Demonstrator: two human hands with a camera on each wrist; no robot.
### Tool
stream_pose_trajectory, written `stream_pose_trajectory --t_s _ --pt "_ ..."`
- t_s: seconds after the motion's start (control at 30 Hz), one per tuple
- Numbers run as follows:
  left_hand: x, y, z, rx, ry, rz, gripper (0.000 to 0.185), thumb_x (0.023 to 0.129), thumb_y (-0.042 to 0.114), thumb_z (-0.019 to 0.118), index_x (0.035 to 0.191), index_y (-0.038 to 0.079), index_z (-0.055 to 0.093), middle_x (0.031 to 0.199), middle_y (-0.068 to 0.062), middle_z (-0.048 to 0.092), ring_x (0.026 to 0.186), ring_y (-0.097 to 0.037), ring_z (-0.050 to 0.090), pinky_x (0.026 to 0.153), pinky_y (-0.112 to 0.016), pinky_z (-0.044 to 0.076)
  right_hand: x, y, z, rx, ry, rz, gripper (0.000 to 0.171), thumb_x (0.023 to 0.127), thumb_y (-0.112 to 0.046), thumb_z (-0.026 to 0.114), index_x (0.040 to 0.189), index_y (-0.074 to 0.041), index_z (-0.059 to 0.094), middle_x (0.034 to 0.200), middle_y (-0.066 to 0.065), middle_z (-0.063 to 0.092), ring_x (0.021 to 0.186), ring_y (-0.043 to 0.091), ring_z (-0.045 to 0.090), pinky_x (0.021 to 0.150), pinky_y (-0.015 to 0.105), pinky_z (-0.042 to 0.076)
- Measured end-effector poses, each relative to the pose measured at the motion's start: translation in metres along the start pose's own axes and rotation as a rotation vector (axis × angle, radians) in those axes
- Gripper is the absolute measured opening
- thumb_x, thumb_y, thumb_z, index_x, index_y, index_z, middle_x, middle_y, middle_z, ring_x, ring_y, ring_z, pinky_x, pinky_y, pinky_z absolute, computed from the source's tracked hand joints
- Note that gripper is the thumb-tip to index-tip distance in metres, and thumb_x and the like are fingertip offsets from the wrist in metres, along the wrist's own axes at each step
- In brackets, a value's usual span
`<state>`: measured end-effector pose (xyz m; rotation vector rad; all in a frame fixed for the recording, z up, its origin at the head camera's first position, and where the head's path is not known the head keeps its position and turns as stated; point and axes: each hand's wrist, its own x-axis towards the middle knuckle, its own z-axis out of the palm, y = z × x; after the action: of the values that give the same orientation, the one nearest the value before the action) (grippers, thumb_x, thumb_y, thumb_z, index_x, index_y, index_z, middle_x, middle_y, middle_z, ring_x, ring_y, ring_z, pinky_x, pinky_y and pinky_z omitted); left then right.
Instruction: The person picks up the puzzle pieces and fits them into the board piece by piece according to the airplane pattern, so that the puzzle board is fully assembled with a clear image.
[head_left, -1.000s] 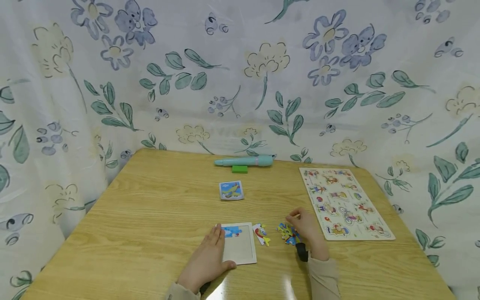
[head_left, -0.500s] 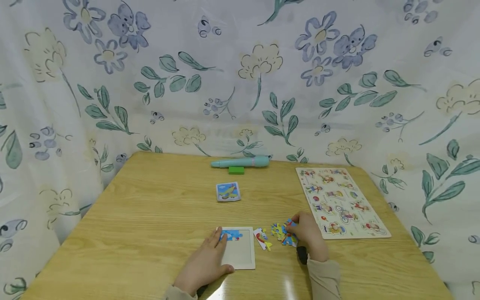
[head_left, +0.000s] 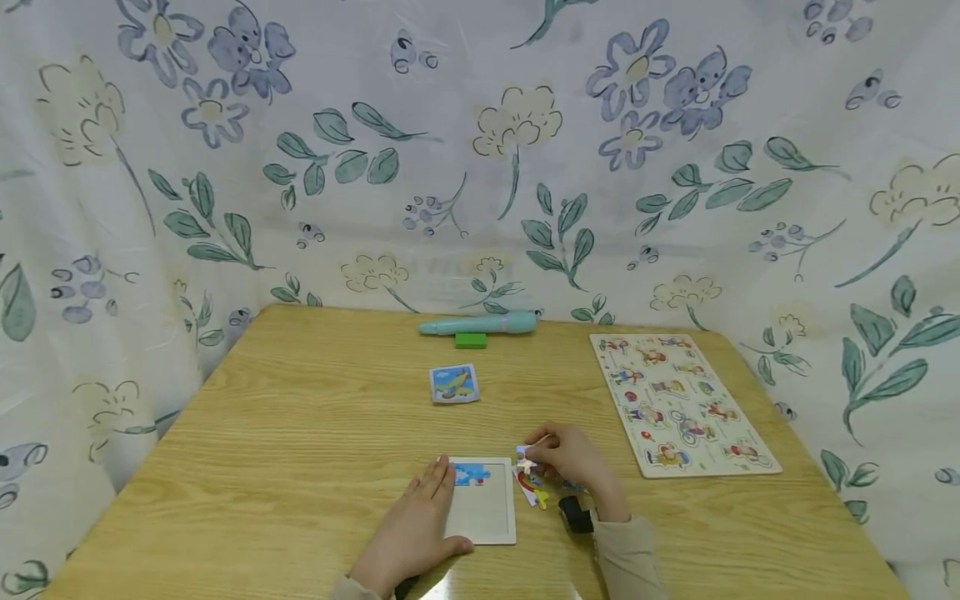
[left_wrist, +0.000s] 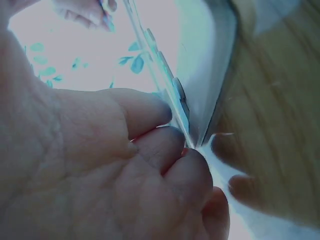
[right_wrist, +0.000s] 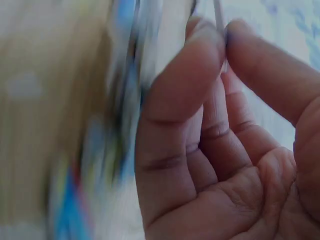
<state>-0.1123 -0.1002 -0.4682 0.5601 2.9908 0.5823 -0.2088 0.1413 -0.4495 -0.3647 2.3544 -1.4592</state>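
My left hand [head_left: 411, 529] lies along the left side of a square wooden puzzle tray [head_left: 480, 521], fingers straight and thumb at its near edge. Blue puzzle pieces [head_left: 471, 475] sit along the tray's top, partly covered by that hand's fingertips. Just right of the tray, my right hand [head_left: 576, 465] pinches a small jigsaw piece [head_left: 522, 453] between thumb and forefinger; the right wrist view shows its thin edge [right_wrist: 219, 15]. Below it lie loose red, white and yellow pieces [head_left: 537, 498]. Other loose pieces [head_left: 573, 486] are mostly hidden behind the right hand.
A picture card of a plane [head_left: 454, 384] lies beyond the tray. Behind it are a green block [head_left: 471, 341] and a turquoise pen-shaped object [head_left: 480, 323]. A large board with figures [head_left: 686, 408] lies at the right. A flowered curtain [head_left: 450, 167] hangs behind the table.
My right hand has picked up a jigsaw piece from the loose pile and moved left with it towards the tray. The left hand stays on the tray's left side. The head view has shifted slightly.
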Motion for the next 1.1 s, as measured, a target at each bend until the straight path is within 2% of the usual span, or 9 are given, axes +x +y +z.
stream_pose_trajectory --t_s 0.1,0.2,0.33,0.5,0.73,0.93,1.1 --pt "0.000 0.000 -0.001 -0.023 -0.016 -0.005 0.094 0.075 0.053 0.065 0.137 -0.009 0.032 0.145 -0.025 0.026 0.134 -0.035 0.026 0.105 -0.052 0.028 0.003 -0.007 0.015 0.035 -0.081 -0.022 0.030 0.087 -0.020 0.064 0.104 0.004 0.056 0.075 0.009 0.064 0.057 0.015 0.056 0.049 0.028 0.048" --pt "0.000 -0.001 -0.002 -0.046 -0.033 -0.012 0.091 0.077 0.053 0.063 0.138 -0.007 0.032 0.146 -0.023 0.025 0.135 -0.035 0.024 0.106 -0.051 0.027 0.006 -0.008 0.027 0.018 -0.100 -0.047 0.030 0.086 -0.017 0.065 0.105 0.005 0.055 0.069 0.009 0.063 0.050 0.013 0.051 0.045 0.026 0.044" --pt "0.000 -0.002 -0.003 -0.051 -0.039 -0.011 0.091 0.078 0.054 0.062 0.138 -0.007 0.032 0.147 -0.022 0.024 0.135 -0.034 0.024 0.107 -0.050 0.026 0.010 -0.007 0.035 -0.125 -0.045 -0.070 0.026 0.084 -0.016 0.066 0.102 0.001 0.058 0.061 0.004 0.058 0.044 0.010 0.043 0.039 0.023 0.037" --pt "0.000 -0.002 -0.004 -0.047 -0.051 -0.011 0.091 0.078 0.054 0.061 0.139 -0.006 0.032 0.147 -0.022 0.022 0.135 -0.035 0.022 0.107 -0.051 0.026 0.011 -0.008 0.042 -0.257 0.031 -0.080 0.023 0.081 -0.015 0.070 0.096 -0.002 0.060 0.063 -0.001 0.052 0.051 0.010 0.044 0.044 0.021 0.037" --pt "-0.001 -0.002 -0.004 -0.032 -0.047 -0.010 0.090 0.078 0.053 0.061 0.138 -0.008 0.032 0.147 -0.023 0.023 0.135 -0.035 0.023 0.107 -0.050 0.027 0.008 -0.011 0.045 -0.267 0.043 -0.088 0.021 0.081 -0.017 0.070 0.093 -0.003 0.059 0.064 0.000 0.053 0.052 0.010 0.044 0.046 0.022 0.038" --pt "-0.001 -0.002 -0.002 -0.036 -0.052 -0.014 0.091 0.077 0.054 0.061 0.138 -0.008 0.032 0.146 -0.023 0.024 0.135 -0.035 0.023 0.107 -0.050 0.026 0.005 -0.008 0.040 -0.285 -0.044 -0.128 0.028 0.075 -0.014 0.075 0.095 -0.006 0.058 0.062 0.000 0.048 0.049 0.009 0.040 0.042 0.020 0.035" --pt "-0.001 -0.002 -0.003 -0.033 -0.054 -0.016 0.092 0.077 0.055 0.061 0.137 -0.009 0.033 0.146 -0.023 0.025 0.135 -0.035 0.024 0.107 -0.050 0.026 0.005 -0.007 0.036 -0.277 -0.102 -0.153 0.030 0.073 -0.011 0.077 0.093 -0.006 0.056 0.065 0.000 0.047 0.051 0.009 0.041 0.044 0.020 0.036"
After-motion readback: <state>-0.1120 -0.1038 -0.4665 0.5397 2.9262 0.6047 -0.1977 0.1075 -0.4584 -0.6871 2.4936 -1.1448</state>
